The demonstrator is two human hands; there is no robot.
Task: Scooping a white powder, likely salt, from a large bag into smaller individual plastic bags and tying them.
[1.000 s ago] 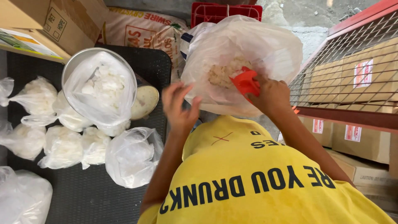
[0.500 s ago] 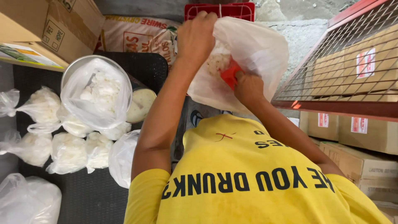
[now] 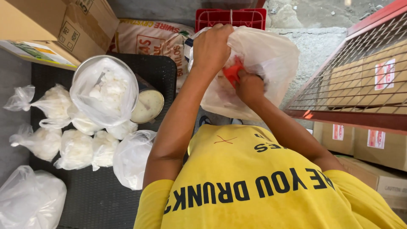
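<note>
While the left hand grips the top edge of a large clear plastic bag, fingers curled tight on the film, the right hand is sunk inside it, closed round a red scoop. Bag held up in front of the chest, over the gap beside the dark counter; pale granular stuff sits low in it.

Done so far, by the look: a cluster of small knotted bags of white product lies on the counter, plus a metal bowl lined with an open bag partly filled.

Left: the lined bag is untied, and the big bag holds more product. Cardboard boxes and a printed sack stand behind.
</note>
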